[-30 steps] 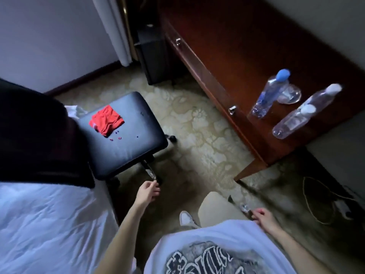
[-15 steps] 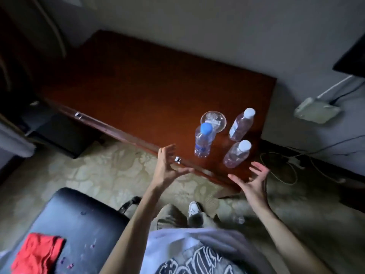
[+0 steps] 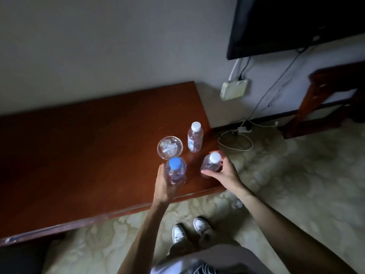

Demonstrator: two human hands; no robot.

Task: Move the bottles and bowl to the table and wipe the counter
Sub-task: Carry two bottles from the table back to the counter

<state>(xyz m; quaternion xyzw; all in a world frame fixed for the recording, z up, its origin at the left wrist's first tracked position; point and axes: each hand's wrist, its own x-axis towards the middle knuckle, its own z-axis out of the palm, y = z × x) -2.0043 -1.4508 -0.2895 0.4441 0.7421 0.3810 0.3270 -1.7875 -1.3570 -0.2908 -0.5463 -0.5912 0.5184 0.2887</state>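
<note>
On the wooden counter, the left hand grasps the blue-capped bottle and the right hand the near white-capped bottle, with the glass bowl and far white-capped bottle just beyond; bowl contents unclear.

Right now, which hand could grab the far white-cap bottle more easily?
Right hand: the far white-cap bottle stands just beyond it. But both hands already wrap bottles, so one must be freed first.

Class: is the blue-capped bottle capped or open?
Capped: the blue-capped bottle stands upright on the counter, blue cap in place.
</note>
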